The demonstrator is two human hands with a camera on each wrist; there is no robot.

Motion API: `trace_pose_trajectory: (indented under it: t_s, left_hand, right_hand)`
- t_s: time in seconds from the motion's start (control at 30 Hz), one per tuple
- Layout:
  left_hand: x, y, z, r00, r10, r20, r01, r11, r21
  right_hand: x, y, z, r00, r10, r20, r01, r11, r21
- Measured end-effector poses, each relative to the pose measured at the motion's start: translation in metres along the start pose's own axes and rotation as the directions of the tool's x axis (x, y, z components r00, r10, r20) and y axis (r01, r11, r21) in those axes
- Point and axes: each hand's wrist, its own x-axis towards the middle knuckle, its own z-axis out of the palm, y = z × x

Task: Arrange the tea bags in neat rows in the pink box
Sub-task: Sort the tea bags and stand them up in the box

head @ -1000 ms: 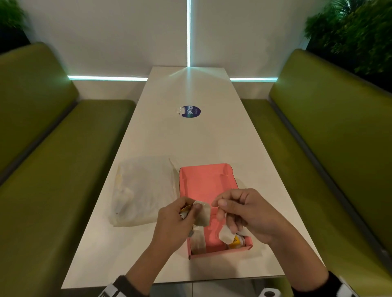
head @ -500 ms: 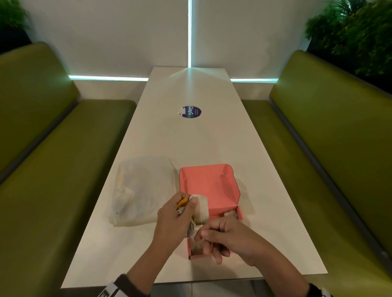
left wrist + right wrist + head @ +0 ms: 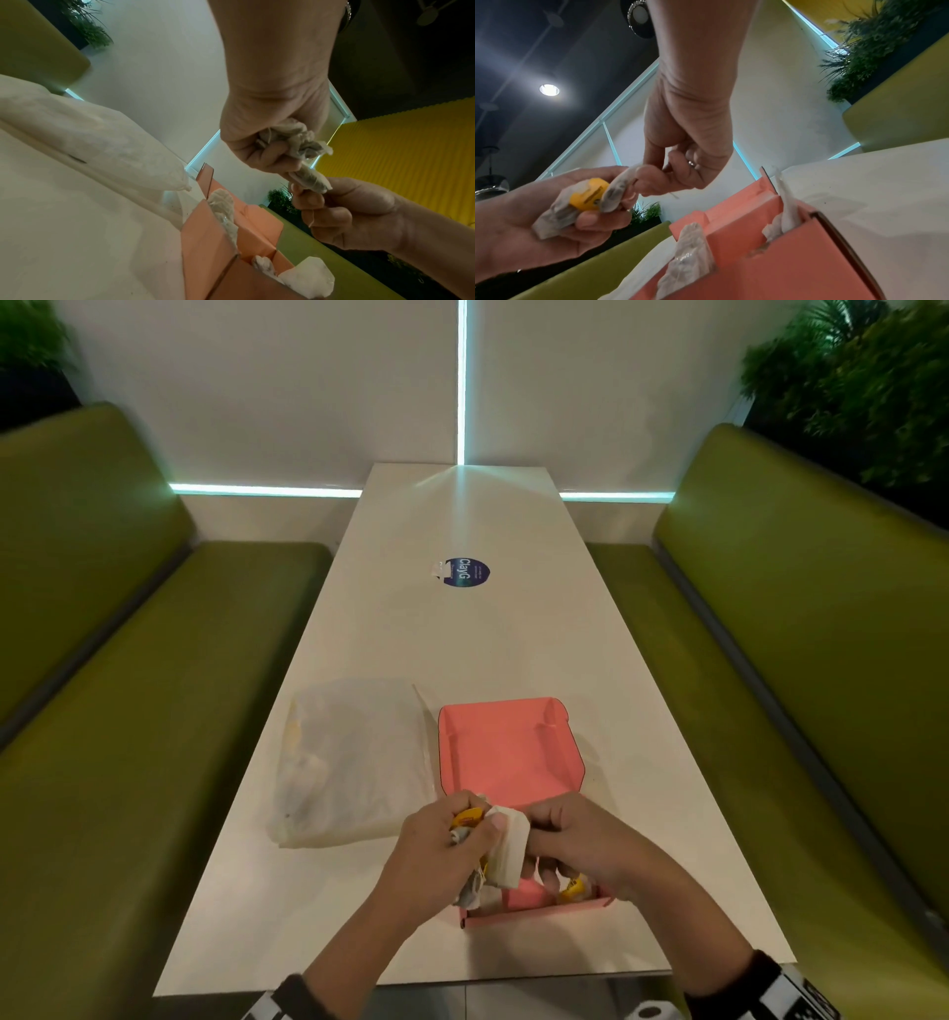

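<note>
We see the tea bags point(image 3: 506, 852) as soft, crinkled pouches of thin white paper with dark leaf showing through, bunched in the left hand point(image 3: 436, 855), whose fingers curl round the clump together with a small yellow tag point(image 3: 466, 816). One bag point(image 3: 312, 180) sticks out of the bunch as a narrow fold, and the right hand point(image 3: 590, 845) pinches it between thumb and fingertips, a fine string trailing below the fingers. Both hands hover over the near end of the pink box point(image 3: 508, 752), a shallow open carton of smooth matte card with folded corner flaps and thin dark cut edges. More bags point(image 3: 687, 255) stand crumpled against its near walls, and another yellow tag point(image 3: 574, 890) lies by the right hand. Just beside the box on the left lies a bag point(image 3: 354, 762) of translucent, wrinkled plastic, limp and flat. All of this rests on the table point(image 3: 462, 649), long, white and glossy, with a round dark blue sticker point(image 3: 466, 573) further out. Padded green benches point(image 3: 154, 711) flank it.
</note>
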Motion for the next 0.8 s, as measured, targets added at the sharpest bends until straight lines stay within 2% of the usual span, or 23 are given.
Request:
trace_pose_trajectory:
  t_s: [0.2, 0.43, 0.7, 0.8]
  left_hand:
    - [-0.0024, 0.0011, -0.0006, 0.998, 0.024, 0.051, -0.027, 0.998, 0.049]
    - [-0.0038, -0.0035, -0.0007, 0.996, 0.022, 0.087, -0.033, 0.991, 0.127]
    - [-0.0046, -0.0057, -0.0014, 0.994, 0.048, 0.101, -0.059, 0.993, 0.107]
    - [-0.0028, -0.0058, -0.0066, 0.998, 0.040, 0.048, -0.043, 0.997, 0.063]
  right_hand:
    - [0.0019, -0.0021, -0.0026, 0.998, 0.043, -0.055, -0.041, 0.998, 0.042]
    - [0.0017, -0.0035, -0.0037, 0.984, 0.012, -0.180, 0.022, 0.982, 0.189]
    - [-0.0015, -0.0069, -0.0038, 0.976, -0.152, -0.158, 0.155, 0.988, 0.009]
    - [-0.0029, -0.0095, -0.0048, 0.963, -0.205, -0.173, 0.198, 0.978, -0.060]
